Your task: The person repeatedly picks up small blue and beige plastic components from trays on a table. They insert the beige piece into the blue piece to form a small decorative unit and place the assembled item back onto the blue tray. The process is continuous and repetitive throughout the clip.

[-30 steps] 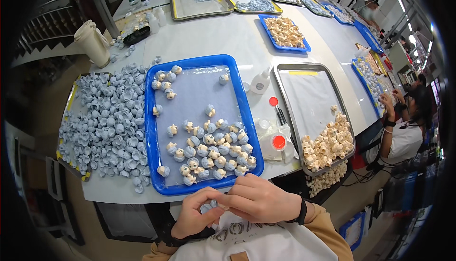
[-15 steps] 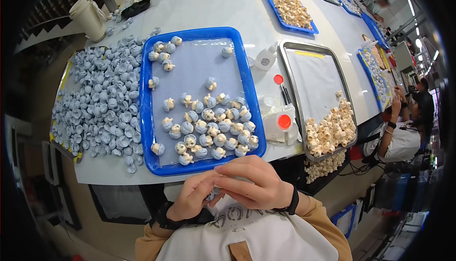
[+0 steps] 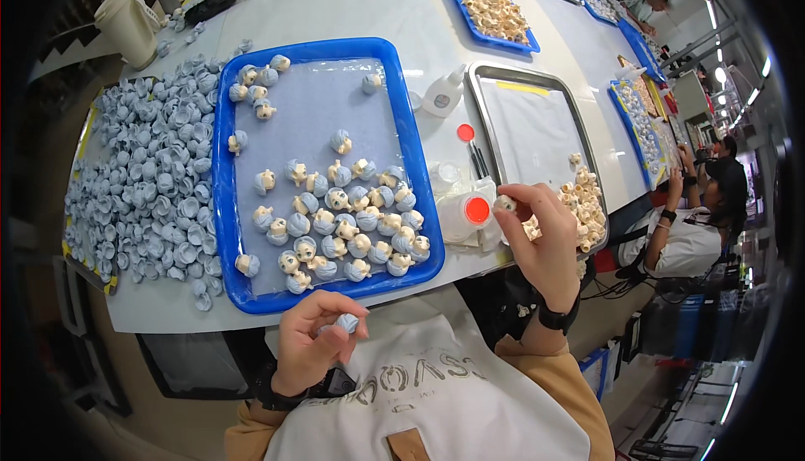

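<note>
**As right hand [image 3: 541, 239] swings outward, left hand [image 3: 314, 339] keeps blue piece [image 3: 347, 322]**

Though half a second ago both hands met in front of the apron, they now work well apart at the desk [image 3: 168, 308]. Nearest the body, the left fingers curl around the rounded blue piece, pinching it just off the desk's near edge. Farther right, the right fingers, earlier pressed against the left, pinch a small pale piece [image 3: 505, 204], its details too small to tell, near a red-lidded container [image 3: 476, 210] and in front of a steel tray [image 3: 475, 92].

Between and beyond the hands, a blue tray [image 3: 224, 184] carries small doll heads [image 3: 340, 200] crowded toward its near end, the layout matching the earlier frame. Blue shells [image 3: 151, 184] heap to its left; cream pieces [image 3: 587, 201] fill the steel tray's near right part, partly hidden by the right hand. Behind the red-lidded container stands a white bottle [image 3: 443, 92]; farther back, a smaller blue tray [image 3: 520, 47] holds more cream parts [image 3: 493, 10].
</note>
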A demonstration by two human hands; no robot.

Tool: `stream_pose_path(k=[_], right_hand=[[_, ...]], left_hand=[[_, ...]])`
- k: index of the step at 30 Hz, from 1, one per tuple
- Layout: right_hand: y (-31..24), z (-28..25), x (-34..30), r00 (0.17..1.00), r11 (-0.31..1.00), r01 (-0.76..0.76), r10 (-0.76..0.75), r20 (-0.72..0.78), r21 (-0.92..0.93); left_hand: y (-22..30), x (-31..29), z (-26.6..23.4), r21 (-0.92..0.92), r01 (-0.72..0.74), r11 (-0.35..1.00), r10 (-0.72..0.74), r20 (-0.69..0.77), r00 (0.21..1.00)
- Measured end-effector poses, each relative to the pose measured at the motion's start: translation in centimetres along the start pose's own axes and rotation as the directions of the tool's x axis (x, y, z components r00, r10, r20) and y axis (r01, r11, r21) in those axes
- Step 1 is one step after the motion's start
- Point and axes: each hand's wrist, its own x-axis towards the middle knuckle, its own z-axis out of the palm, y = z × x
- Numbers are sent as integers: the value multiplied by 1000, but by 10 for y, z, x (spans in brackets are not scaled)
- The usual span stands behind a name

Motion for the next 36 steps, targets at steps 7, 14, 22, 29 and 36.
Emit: stream_pose_path(k=[7, 14, 22, 29, 36], right_hand=[[3, 2, 3, 995, 997, 57, -61, 80, 44], [0, 2, 7, 990, 996, 90, -90, 112, -1], [3, 4, -1, 997, 997, 73, -74, 38, 6], [-6, 16, -23, 992, 976, 24, 4, -128, 215], [-55, 37, -30, 961, 697, 183, -274, 22, 694]], left_hand=[[-4, 4, -2, 101, -100, 990, 99, 15, 995], [1, 1, 2, 102, -12, 995, 16, -42, 999], [1, 3, 5, 166, 20, 986, -12, -49, 999], [-3, 5, 4, 209, -70, 976, 92, -99, 991], [-1, 6, 11, 115, -60, 992, 77, -146, 986]])
